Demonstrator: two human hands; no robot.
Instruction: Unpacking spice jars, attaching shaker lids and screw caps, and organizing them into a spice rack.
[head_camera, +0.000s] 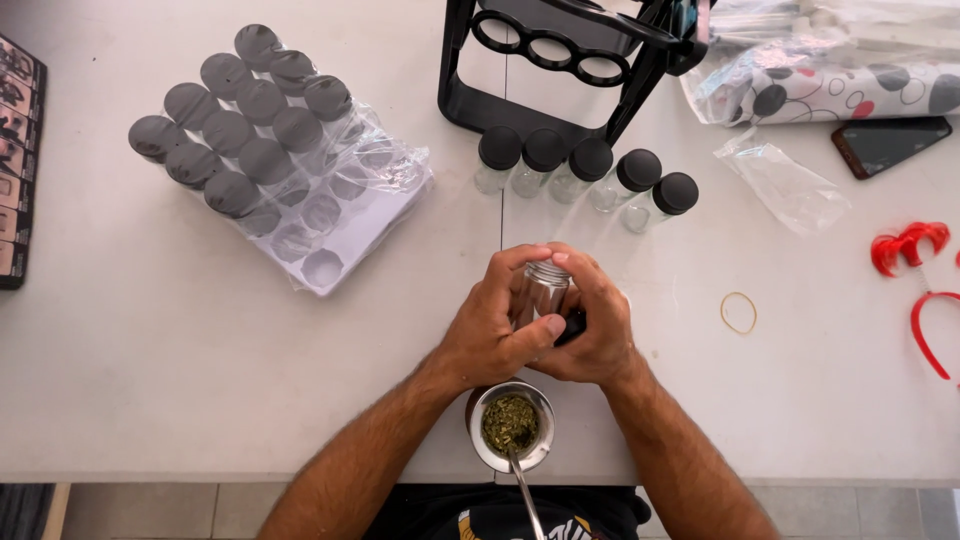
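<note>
White table (150, 380), near edge: left hand (490, 330) and right hand (598, 335) around uncapped glass jar (543, 290).

White table (150, 400) in even bright light; pale tiled floor (200, 512) below front edge.
</note>
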